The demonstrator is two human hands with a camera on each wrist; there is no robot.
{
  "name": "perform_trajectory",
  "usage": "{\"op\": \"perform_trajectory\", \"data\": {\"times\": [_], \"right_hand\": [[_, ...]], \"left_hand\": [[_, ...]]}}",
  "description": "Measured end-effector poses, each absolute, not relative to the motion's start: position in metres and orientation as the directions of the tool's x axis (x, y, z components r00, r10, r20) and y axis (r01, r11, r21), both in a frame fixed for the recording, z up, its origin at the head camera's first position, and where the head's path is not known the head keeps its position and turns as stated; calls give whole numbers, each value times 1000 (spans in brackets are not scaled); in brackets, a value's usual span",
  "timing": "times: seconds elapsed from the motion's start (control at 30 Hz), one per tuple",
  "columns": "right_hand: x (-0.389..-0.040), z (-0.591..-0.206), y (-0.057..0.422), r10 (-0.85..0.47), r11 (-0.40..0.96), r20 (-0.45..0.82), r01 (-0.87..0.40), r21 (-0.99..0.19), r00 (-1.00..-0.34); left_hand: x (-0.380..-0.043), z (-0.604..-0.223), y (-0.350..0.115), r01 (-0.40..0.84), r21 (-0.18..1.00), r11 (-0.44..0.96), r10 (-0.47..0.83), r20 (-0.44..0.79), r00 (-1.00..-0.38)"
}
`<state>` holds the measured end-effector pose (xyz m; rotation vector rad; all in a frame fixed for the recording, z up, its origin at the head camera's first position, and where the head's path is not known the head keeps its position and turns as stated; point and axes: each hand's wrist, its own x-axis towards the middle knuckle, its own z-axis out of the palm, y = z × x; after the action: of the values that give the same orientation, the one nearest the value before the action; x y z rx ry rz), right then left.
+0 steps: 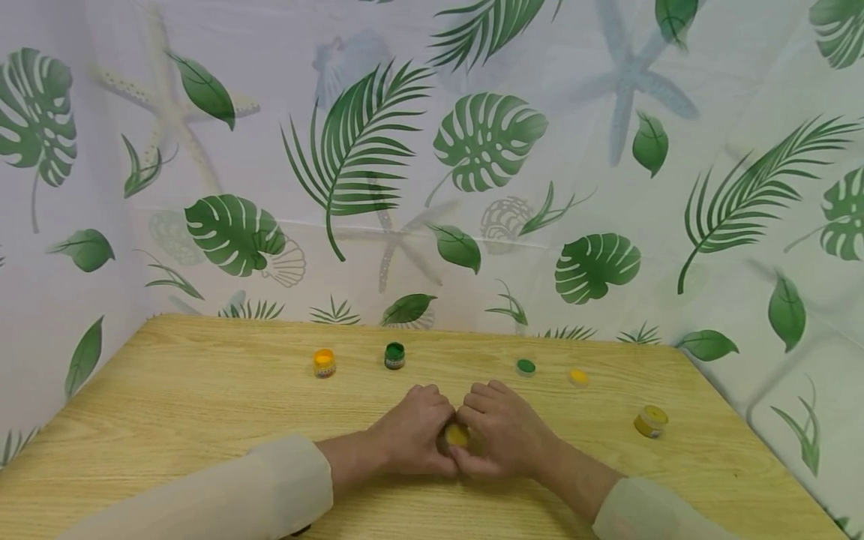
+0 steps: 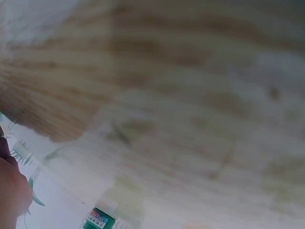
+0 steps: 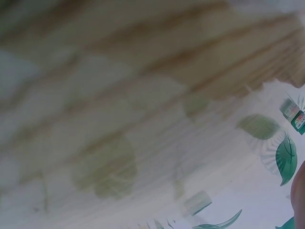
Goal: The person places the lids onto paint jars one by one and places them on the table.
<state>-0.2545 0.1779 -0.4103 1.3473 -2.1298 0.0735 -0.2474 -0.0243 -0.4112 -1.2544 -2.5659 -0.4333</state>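
Observation:
Low over the front middle of the table (image 1: pixel 364 487), both hands close round a small paint jar with a yellow top (image 1: pixel 456 434). My left hand (image 1: pixel 413 435) grips it from the left, with the thumb along the near side. From the right my right hand (image 1: pixel 505 433) holds it, fingers curled and thumb at the near edge. Most of the jar's body is hidden by the fingers. Only the edge of each hand shows in its own wrist view.
Behind the hands stand an uncovered orange-yellow paint jar (image 1: pixel 324 362) and an uncovered green paint jar (image 1: pixel 394 355). A green lid (image 1: pixel 526 367) and a yellow lid (image 1: pixel 578 378) lie farther right. An ochre paint jar (image 1: pixel 651 421) stands near the right edge. Leaf-printed sheeting (image 1: pixel 418 277) borders the table.

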Motion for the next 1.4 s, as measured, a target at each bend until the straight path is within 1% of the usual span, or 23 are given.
{"op": "perform_trajectory", "data": {"times": [0.17,0.3,0.43,0.53,0.73,0.83,1.1,1.4], "right_hand": [[-256,-410,177,-813,454,525,-839,300,-252],[-256,-409,176,-815,433,537,-843,318,-216],[-256,-409,176,-814,424,545,-846,322,-201],[-256,-410,177,-813,430,541,-848,309,-215],[-255,-412,178,-807,470,512,-845,254,-294],[-255,-411,178,-803,481,505,-845,236,-316],[-257,-411,178,-804,467,514,-852,235,-299],[-255,-411,178,-787,508,506,-836,207,-353]], "left_hand": [[-248,-411,-25,798,142,586,728,341,-595],[-248,-411,-25,808,124,576,740,341,-580],[-249,-411,-25,818,105,565,753,340,-563],[-249,-412,-25,817,107,567,754,332,-567],[-248,-411,-23,800,84,594,747,312,-588],[-247,-411,-23,796,61,603,744,317,-588],[-247,-413,-22,794,65,605,733,343,-587],[-248,-414,-21,791,81,607,725,350,-593]]}}
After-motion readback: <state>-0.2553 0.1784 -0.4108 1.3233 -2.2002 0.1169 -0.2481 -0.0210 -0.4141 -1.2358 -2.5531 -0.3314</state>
